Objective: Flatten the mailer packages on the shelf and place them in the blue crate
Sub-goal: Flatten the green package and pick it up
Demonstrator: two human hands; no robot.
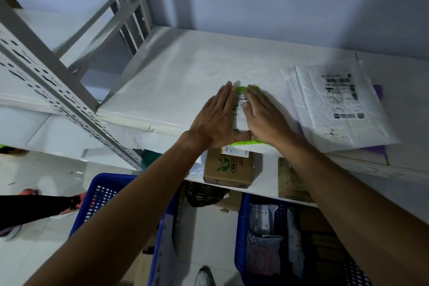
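A small green mailer (241,109) with a white label lies at the front edge of the white shelf (185,72). My left hand (216,118) presses flat on its left side, and my right hand (264,118) presses flat on its right side, fingers straight. Only a strip of the label and the green edges show between and below the hands. To the right on the shelf lies a stack of white mailers (336,104) over a purple one. Below my left arm stands a blue crate (102,195); a second blue crate (241,234) at lower right holds several packages.
A grey slotted upright (58,90) rises at the left. On the lower shelf sit a cardboard box (228,169) and a brown parcel (287,181). A dark bag (204,195) lies on the floor. Another person's leg (34,206) is at the left edge.
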